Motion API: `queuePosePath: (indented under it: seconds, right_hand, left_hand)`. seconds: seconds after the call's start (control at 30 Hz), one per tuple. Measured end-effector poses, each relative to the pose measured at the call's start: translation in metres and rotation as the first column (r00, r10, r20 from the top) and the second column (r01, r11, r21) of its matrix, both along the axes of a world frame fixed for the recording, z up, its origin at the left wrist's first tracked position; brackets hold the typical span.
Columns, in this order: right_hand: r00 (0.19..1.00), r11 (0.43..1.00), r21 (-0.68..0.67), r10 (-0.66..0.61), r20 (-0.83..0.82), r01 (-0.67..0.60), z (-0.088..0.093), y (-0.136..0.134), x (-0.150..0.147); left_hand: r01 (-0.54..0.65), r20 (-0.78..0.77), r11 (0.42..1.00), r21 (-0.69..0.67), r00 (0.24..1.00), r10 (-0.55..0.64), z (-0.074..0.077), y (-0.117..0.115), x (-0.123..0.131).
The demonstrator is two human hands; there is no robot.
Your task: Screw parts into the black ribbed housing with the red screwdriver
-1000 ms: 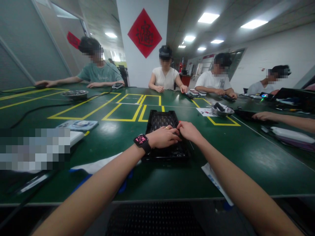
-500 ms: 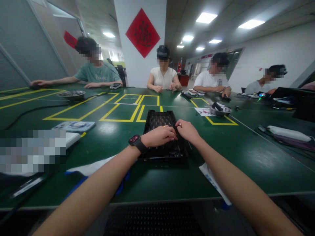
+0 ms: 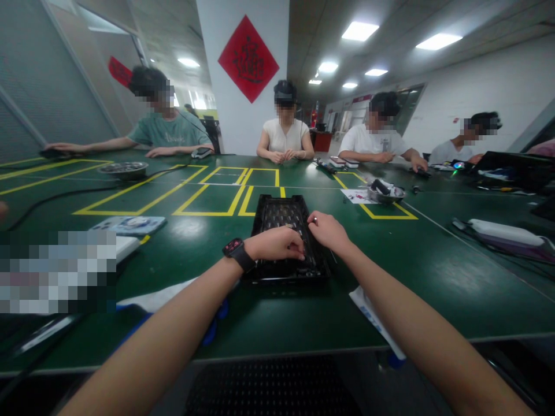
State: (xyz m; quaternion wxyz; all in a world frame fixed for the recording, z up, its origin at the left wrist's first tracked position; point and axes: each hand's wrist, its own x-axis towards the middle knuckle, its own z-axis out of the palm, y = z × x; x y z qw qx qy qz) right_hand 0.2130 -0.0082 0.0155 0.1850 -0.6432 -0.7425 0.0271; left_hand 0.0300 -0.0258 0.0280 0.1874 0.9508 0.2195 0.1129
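Find black tray [image 3: 286,281] lying near and central on green table [image 3: 433,277], presumably for easy reach by both hands. See left hand [image 3: 280,240] over tray interior with fingers curled inward; impossible to confirm whether gripping anything. See right hand [image 3: 328,232] at tray's right edge with fingertips drawn together, perhaps for steadying; any held part indiscernible.

smartwatch [image 3: 236,251]: black, rounded-square case, left wrist
watch screen [image 3: 231,247]: dark, pink-red markings
watch band [image 3: 245,258]: plain black
left forearm [image 3: 173,330]: bare
right forearm [image 3: 410,312]: bare
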Motion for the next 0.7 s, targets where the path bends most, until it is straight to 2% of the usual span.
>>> queuePosePath:
  seconds: [0.17, 0.37, 0.43, 0.47, 0.53, 0.6, 0.63, 0.7]
  right_hand:
    - [1.0, 1.0, 0.004, 0.0, -0.001, 0.0, 0.001, -0.001, 0.0]
    - [0.997, 1.0, 0.023, -0.013, 0.077, 0.011, 0.007, -0.008, -0.001]
    - [0.99, 0.997, 0.057, 0.052, 0.134, -0.06, 0.015, -0.013, -0.001]
    - [0.978, 0.989, 0.044, 0.13, 0.164, -0.139, 0.019, -0.016, -0.002]
    - [0.912, 0.931, -0.079, 0.366, 0.186, -0.357, 0.028, -0.021, -0.002]
    - [0.809, 0.814, -0.244, 0.568, 0.15, -0.527, 0.035, -0.026, -0.003]
    - [0.771, 0.767, -0.3, 0.622, 0.134, -0.567, 0.037, -0.028, -0.003]
    - [0.741, 0.729, -0.352, 0.659, 0.128, -0.587, 0.039, -0.03, -0.004]
  left_hand:
    - [-0.043, -0.082, 0.978, -0.206, 0.996, 0.027, 0.004, -0.001, -0.007]
    - [-0.094, -0.186, 0.964, -0.248, 0.981, 0.048, 0.012, -0.001, -0.016]
    - [-0.116, -0.214, 0.946, -0.304, 0.976, 0.051, 0.013, 0.0, -0.02]
    - [-0.132, -0.226, 0.936, -0.326, 0.972, 0.059, 0.013, 0.001, -0.022]
    - [-0.158, -0.242, 0.926, -0.341, 0.967, 0.076, 0.012, 0.002, -0.025]
    - [-0.175, -0.257, 0.927, -0.332, 0.962, 0.089, 0.011, 0.003, -0.026]
    - [-0.181, -0.265, 0.928, -0.324, 0.96, 0.094, 0.011, 0.003, -0.027]
    - [-0.191, -0.281, 0.932, -0.309, 0.954, 0.102, 0.012, 0.002, -0.027]
